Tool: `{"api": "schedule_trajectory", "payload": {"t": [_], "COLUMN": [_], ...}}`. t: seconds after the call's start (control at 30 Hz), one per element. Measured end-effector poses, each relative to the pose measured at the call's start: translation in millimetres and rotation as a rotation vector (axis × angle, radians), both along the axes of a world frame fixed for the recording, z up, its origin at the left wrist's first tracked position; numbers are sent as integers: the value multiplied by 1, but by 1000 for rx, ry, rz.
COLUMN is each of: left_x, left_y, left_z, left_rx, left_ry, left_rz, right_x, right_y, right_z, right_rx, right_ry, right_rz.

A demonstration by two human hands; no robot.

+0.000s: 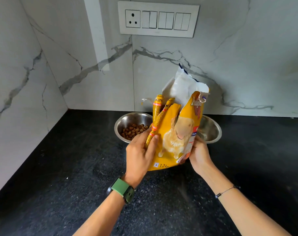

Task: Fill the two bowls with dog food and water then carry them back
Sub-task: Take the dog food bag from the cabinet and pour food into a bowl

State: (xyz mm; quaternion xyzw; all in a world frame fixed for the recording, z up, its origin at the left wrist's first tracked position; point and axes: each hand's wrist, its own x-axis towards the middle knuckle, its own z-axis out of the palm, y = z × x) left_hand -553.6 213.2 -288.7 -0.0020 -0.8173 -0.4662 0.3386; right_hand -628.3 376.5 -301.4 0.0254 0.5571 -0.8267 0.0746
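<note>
You hold the yellow dog food bag (174, 133) upright between both hands, above the black tabletop (59, 167) and just in front of the two steel bowls. Its torn top gapes open, with the white lining showing above the printed dog picture. Your left hand (141, 154) grips the bag's creased left edge, thumb across the front and fingers (150, 143) wrapped around the fold. Your right hand (199, 154) clasps the bag's right side, its fingers curled behind the bag and mostly hidden. The left bowl (127, 123) sits near the marble wall and holds a layer of brown kibble (133, 131). The right bowl (211, 130) stands beside it, largely covered by the bag; you cannot tell what it holds. A green watch (123, 189) is on your left wrist, a thin bracelet (225, 191) on your right. A switch panel (158, 19) hangs on the wall above.
</note>
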Motion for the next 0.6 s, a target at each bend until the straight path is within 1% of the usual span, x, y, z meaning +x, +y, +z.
{"api": "schedule_trajectory", "payload": {"t": [0.23, 0.4, 0.5, 0.6], "left_x": [4, 5, 6, 8], "left_y": [-1, -9, -13, -17], "left_z": [10, 16, 16, 13], "left_rx": [-13, -125, -228, -265], "left_ry": [115, 202, 265, 292], "left_rz": [-26, -60, -90, -115], "right_x": [-8, -11, -12, -13], "right_y": [12, 14, 17, 19], "right_z": [18, 24, 29, 27], "right_rx": [-143, -111, -140, -169], "right_ry": [35, 53, 0, -28], "right_rz": [70, 135, 173, 173]}}
